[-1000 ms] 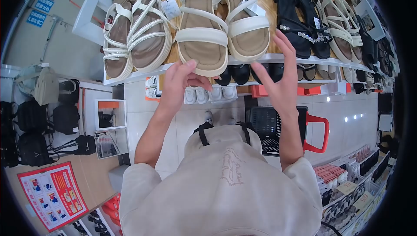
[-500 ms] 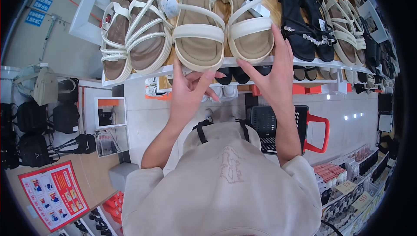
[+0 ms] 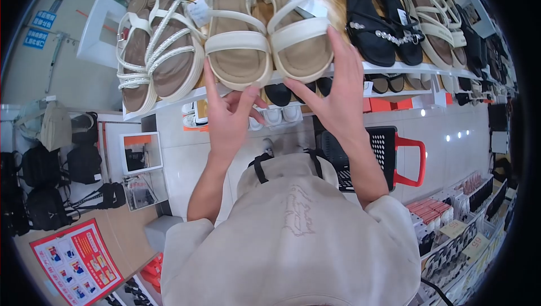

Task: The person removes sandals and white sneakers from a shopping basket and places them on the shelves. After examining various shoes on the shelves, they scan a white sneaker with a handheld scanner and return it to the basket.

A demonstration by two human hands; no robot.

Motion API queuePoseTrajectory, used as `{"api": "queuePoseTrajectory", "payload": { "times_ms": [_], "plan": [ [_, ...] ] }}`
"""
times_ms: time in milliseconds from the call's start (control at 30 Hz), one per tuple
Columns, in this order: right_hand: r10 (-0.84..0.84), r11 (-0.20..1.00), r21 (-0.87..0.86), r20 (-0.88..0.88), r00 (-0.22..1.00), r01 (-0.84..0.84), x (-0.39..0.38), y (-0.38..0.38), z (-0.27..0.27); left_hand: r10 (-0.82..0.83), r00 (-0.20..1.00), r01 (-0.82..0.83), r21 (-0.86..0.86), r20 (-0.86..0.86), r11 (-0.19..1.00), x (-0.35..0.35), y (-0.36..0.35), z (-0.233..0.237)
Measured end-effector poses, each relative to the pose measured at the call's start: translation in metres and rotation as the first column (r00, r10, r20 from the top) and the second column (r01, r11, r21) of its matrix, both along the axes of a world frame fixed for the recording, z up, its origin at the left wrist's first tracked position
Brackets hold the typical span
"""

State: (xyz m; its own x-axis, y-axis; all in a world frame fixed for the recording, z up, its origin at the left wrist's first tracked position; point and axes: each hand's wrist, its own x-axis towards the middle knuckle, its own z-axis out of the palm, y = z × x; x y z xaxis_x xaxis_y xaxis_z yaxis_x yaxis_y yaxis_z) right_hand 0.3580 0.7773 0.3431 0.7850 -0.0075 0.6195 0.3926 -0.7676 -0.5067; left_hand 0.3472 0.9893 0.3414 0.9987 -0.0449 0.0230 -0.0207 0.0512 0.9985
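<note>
A pair of cream platform sandals stands side by side on the display shelf, toes toward me. My left hand [image 3: 226, 115] is at the left sandal [image 3: 238, 44], its index finger along the outer side and its thumb by the toe; the other fingers curl below the sole. At the right sandal [image 3: 301, 41], my right hand [image 3: 337, 94] has straight fingers against the outer side, the thumb under the toe. Each hand spans the front of one sandal between thumb and fingers. A white tag [image 3: 310, 6] lies on the right one.
White strappy sandals [image 3: 173, 61] stand to the left, black sandals with a beaded strap [image 3: 372, 24] to the right. A white shelf edge [image 3: 394, 69] runs below them. Behind my right arm is a dark basket with a red handle [image 3: 421, 162]. Backpacks [image 3: 84, 156] hang at left.
The view has shifted, so the shelf and shoes appear farther left. Both hands keep their hold, and the right sandal seems slightly closer to the left one.
</note>
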Motion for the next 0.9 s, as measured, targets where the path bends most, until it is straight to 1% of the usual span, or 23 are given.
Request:
{"api": "queuePoseTrajectory", "payload": {
  "times_ms": [67,100,133,167,200,233,267,333,367,400,433,467,500,533,567,600,667,700,767,833,900],
  "plan": [
    [-0.007,1.000,-0.009,0.005,1.000,0.007,-0.002,-0.002,-0.006,0.014,1.000,-0.014,0.002,0.018,1.000,-0.001,-0.001,-0.002],
    [0.023,1.000,0.007,0.040,0.999,-0.023,-0.006,-0.005,-0.011,0.010,0.998,-0.009,-0.016,0.054,1.000,-0.001,-0.001,-0.008],
    [0.049,0.998,0.022,0.076,0.996,-0.051,-0.011,-0.008,-0.014,-0.016,0.999,0.017,-0.015,0.043,1.000,-0.005,-0.003,-0.011],
    [0.096,0.983,0.142,0.130,0.987,-0.114,-0.022,-0.009,-0.016,0.033,0.995,-0.032,-0.012,0.095,0.999,-0.011,-0.005,-0.012],
    [0.070,0.985,0.146,0.120,0.990,-0.087,-0.034,-0.015,-0.023,0.081,0.986,-0.080,-0.012,0.147,0.997,-0.017,-0.009,-0.015],
    [0.109,0.980,0.153,0.128,0.986,-0.129,-0.049,-0.024,-0.035,0.188,0.936,-0.218,0.070,0.299,0.973,-0.025,-0.017,-0.025],
    [0.148,0.973,0.158,0.137,0.979,-0.169,-0.064,-0.032,-0.049,0.163,0.943,-0.192,0.075,0.290,0.979,-0.033,-0.017,-0.036],
    [0.138,0.959,0.244,0.048,0.989,-0.145,-0.101,-0.043,-0.081,0.146,0.936,-0.150,-0.012,0.319,0.989,-0.047,-0.014,-0.060],
    [0.096,0.961,0.264,-0.026,0.995,-0.086,-0.120,-0.048,-0.098,0.120,0.944,-0.124,-0.008,0.306,0.992,-0.053,-0.021,-0.072],
    [0.059,0.959,0.282,-0.098,0.993,-0.029,-0.139,-0.053,-0.114,0.042,0.976,-0.046,0.013,0.215,0.999,-0.061,-0.030,-0.082],
    [0.040,0.958,0.287,-0.108,0.993,-0.007,-0.160,-0.058,-0.128,-0.034,0.992,0.031,0.029,0.123,0.999,-0.069,-0.038,-0.093],
    [0.047,0.926,0.375,-0.250,0.967,0.052,-0.182,-0.062,-0.141,-0.181,0.983,0.182,-0.024,0.026,0.983,-0.079,-0.047,-0.104],
    [0.070,0.884,0.451,-0.382,0.921,0.120,-0.200,-0.064,-0.151,-0.325,0.944,0.319,-0.091,-0.062,0.943,-0.090,-0.055,-0.117],
    [0.060,0.881,0.454,-0.389,0.919,0.135,-0.214,-0.066,-0.158,-0.444,0.886,0.448,0.002,-0.130,0.894,-0.101,-0.061,-0.137],
    [0.083,0.803,0.552,-0.478,0.875,0.225,-0.227,-0.066,-0.165,-0.546,0.812,0.571,0.086,-0.207,0.816,-0.115,-0.066,-0.154],
    [0.121,0.708,0.629,-0.556,0.823,0.321,-0.240,-0.066,-0.171,-0.626,0.740,0.671,0.209,-0.245,0.711,-0.127,-0.073,-0.153],
    [0.155,0.693,0.658,-0.536,0.830,0.295,-0.259,-0.073,-0.186,-0.750,0.630,0.736,0.464,-0.201,0.493,-0.150,-0.088,-0.151],
    [0.147,0.666,0.667,-0.558,0.817,0.335,-0.268,-0.076,-0.193,-0.755,0.622,0.743,0.463,-0.208,0.483,-0.162,-0.089,-0.154],
    [0.132,0.633,0.678,-0.569,0.812,0.372,-0.286,-0.082,-0.204,-0.880,0.455,0.780,0.538,-0.137,0.320,-0.181,-0.089,-0.162],
    [0.067,0.583,0.683,-0.581,0.811,0.441,-0.304,-0.088,-0.212,-0.884,0.448,0.782,0.537,-0.134,0.315,-0.198,-0.088,-0.166],
    [0.019,0.573,0.684,-0.561,0.828,0.451,-0.323,-0.094,-0.217,-0.885,0.447,0.777,0.546,-0.129,0.312,-0.211,-0.085,-0.166]
  ]
}}
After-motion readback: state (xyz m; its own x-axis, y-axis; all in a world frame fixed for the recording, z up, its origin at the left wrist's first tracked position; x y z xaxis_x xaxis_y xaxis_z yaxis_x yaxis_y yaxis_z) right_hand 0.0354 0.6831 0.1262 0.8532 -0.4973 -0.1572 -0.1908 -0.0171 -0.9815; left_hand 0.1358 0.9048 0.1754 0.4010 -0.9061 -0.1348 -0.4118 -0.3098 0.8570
